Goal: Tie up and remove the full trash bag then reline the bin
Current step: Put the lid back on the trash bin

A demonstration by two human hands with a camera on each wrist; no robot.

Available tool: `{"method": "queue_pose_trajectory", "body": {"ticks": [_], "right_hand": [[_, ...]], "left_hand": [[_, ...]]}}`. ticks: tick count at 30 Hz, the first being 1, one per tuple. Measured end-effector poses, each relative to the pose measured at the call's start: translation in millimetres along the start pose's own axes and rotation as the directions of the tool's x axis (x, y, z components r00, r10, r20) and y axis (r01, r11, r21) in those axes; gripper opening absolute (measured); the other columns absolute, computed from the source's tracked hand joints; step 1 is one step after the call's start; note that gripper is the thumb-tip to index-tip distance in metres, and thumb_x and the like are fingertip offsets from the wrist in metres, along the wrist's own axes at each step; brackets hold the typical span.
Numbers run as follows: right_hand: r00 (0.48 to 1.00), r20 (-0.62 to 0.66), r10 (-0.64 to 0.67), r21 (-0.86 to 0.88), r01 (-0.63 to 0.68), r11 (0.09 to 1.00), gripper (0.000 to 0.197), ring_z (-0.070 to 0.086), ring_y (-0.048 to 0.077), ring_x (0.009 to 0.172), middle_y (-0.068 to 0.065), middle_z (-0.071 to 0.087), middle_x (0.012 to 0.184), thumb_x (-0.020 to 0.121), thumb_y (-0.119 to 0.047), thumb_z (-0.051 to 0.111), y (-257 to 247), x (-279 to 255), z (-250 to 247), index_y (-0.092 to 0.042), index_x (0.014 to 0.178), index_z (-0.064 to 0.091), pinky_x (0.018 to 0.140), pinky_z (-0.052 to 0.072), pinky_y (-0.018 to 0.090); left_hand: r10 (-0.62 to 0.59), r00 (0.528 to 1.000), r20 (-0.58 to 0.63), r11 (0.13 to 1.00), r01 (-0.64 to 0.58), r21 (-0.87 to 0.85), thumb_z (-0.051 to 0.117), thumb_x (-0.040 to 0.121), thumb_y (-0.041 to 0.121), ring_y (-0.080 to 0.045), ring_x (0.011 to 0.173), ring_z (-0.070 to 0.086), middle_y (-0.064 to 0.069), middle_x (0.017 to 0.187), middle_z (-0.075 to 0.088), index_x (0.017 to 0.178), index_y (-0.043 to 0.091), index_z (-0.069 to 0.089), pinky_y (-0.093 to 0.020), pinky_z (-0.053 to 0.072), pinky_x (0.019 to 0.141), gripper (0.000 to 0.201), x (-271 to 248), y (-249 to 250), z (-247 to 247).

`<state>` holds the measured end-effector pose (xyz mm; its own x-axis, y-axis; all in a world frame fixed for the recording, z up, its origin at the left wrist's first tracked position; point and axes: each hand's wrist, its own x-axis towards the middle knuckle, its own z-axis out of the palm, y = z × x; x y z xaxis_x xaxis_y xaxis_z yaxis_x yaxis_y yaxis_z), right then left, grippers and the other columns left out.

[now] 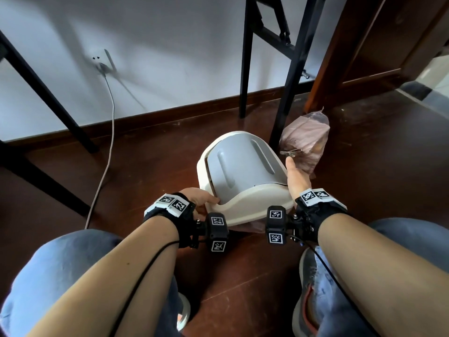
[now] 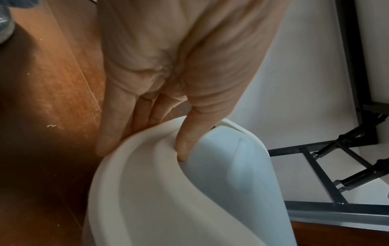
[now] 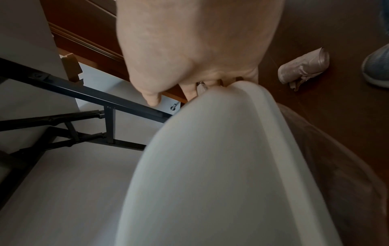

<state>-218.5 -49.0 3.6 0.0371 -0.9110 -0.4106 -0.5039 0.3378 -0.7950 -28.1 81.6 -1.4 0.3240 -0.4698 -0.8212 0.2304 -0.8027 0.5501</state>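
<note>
A cream bin lid [image 1: 255,205] with a grey swing flap [image 1: 243,166] sits low over the floor between my knees. My left hand [image 1: 204,200] pinches its near-left rim, thumb [image 2: 185,143] on top and fingers [image 2: 109,136] outside. My right hand [image 1: 295,176] holds the right rim. Its thumb [image 3: 152,99] stretches out over the lid [image 3: 210,166] and its fingers are hidden below the edge. A pinkish liner [image 3: 336,166] bulges out under the lid. The tied full trash bag [image 1: 306,144] stands on the floor just right of the lid.
Black table legs [image 1: 286,93] stand right behind the bin and the bag. A white cable [image 1: 107,154] runs from the wall socket across the floor on the left. A roll of bags [image 3: 303,68] lies near my right shoe [image 3: 376,68]. My knees flank the bin.
</note>
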Motion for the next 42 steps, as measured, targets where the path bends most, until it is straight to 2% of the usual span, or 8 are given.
{"method": "queue_pose_trajectory", "body": {"ticks": [4, 10, 13, 19, 25, 31, 36, 42], "right_hand": [[1.000, 0.015, -0.010, -0.022, 0.010, 1.000, 0.061, 0.046, 0.031, 0.126, 0.017, 0.048, 0.140, 0.098, -0.052, 0.031, 4, 1, 0, -0.005, 0.131, 0.053, 0.103, 0.032, 0.033], [0.998, 0.062, 0.005, -0.032, -0.003, 0.999, 0.062, 0.046, 0.030, 0.128, 0.015, 0.048, 0.141, 0.097, -0.053, 0.032, 5, 3, 2, -0.006, 0.133, 0.051, 0.107, 0.032, 0.035], [0.998, 0.068, 0.003, -0.032, 0.000, 0.999, 0.062, 0.047, 0.029, 0.126, 0.014, 0.050, 0.139, 0.097, -0.054, 0.033, 5, 6, 4, -0.007, 0.132, 0.053, 0.104, 0.033, 0.034], [0.996, 0.081, 0.025, -0.031, -0.023, 0.999, 0.064, 0.045, 0.029, 0.128, 0.013, 0.047, 0.141, 0.096, -0.057, 0.032, 11, 13, 6, -0.010, 0.134, 0.051, 0.104, 0.032, 0.035], [0.995, 0.079, 0.055, -0.020, -0.053, 0.998, 0.065, 0.047, 0.030, 0.125, 0.014, 0.048, 0.139, 0.094, -0.058, 0.032, 19, 17, 7, -0.009, 0.132, 0.054, 0.101, 0.033, 0.035], [0.996, 0.016, 0.087, 0.011, -0.088, 0.996, 0.067, 0.051, 0.032, 0.119, 0.014, 0.051, 0.136, 0.090, -0.062, 0.036, 27, 20, 12, -0.012, 0.128, 0.057, 0.106, 0.036, 0.042], [0.993, -0.014, 0.113, 0.011, -0.113, 0.994, 0.063, 0.052, 0.035, 0.116, 0.017, 0.053, 0.131, 0.091, -0.060, 0.035, 33, 24, 15, -0.010, 0.121, 0.061, 0.106, 0.036, 0.046], [0.984, -0.036, 0.173, 0.171, -0.165, 0.971, 0.058, 0.042, 0.035, 0.131, 0.013, 0.037, 0.148, 0.094, -0.044, 0.045, 42, 32, 19, -0.021, 0.146, 0.032, 0.109, 0.034, 0.046]], "left_hand": [[0.003, 1.000, 0.003, 0.999, -0.003, 0.042, 0.069, 0.083, 0.004, -0.037, 0.106, 0.061, -0.022, 0.099, 0.062, 0.088, -0.004, 0.056, -0.052, 0.046, 0.099, 0.016, 3, -3, -2], [0.002, 1.000, 0.014, 1.000, -0.002, 0.017, 0.067, 0.083, -0.001, -0.035, 0.082, 0.064, -0.023, 0.088, 0.064, 0.092, -0.009, 0.057, -0.055, 0.049, 0.093, 0.016, 3, -5, -4], [0.002, 1.000, 0.005, 1.000, -0.002, 0.031, 0.068, 0.082, -0.002, -0.040, 0.096, 0.065, -0.028, 0.104, 0.065, 0.109, -0.013, 0.056, -0.058, 0.049, 0.091, 0.031, 5, -5, -3], [0.007, 1.000, 0.026, 0.993, -0.010, 0.116, 0.071, 0.080, 0.003, -0.039, 0.103, 0.064, -0.024, 0.109, 0.066, 0.108, -0.006, 0.059, -0.053, 0.047, 0.096, 0.032, 3, -2, -2], [0.029, 0.998, 0.051, 0.977, -0.039, 0.212, 0.063, 0.083, -0.003, -0.033, 0.082, 0.061, -0.022, 0.093, 0.063, 0.110, -0.006, 0.057, -0.041, 0.050, 0.074, 0.027, 1, 2, 1], [0.015, 1.000, 0.018, 0.980, -0.019, 0.198, 0.063, 0.079, -0.008, -0.033, 0.091, 0.058, -0.025, 0.097, 0.060, 0.092, -0.006, 0.060, -0.046, 0.047, 0.090, 0.014, 2, 2, 2], [0.003, 1.000, 0.006, 0.994, -0.004, 0.106, 0.063, 0.083, -0.003, -0.039, 0.102, 0.060, -0.025, 0.107, 0.061, 0.100, -0.005, 0.059, -0.052, 0.043, 0.101, 0.017, 5, 2, 3], [-0.005, 1.000, 0.002, 0.997, 0.005, 0.073, 0.065, 0.080, -0.004, -0.043, 0.108, 0.061, -0.027, 0.110, 0.064, 0.097, -0.004, 0.061, -0.056, 0.043, 0.100, 0.017, 14, 0, 5]]}}
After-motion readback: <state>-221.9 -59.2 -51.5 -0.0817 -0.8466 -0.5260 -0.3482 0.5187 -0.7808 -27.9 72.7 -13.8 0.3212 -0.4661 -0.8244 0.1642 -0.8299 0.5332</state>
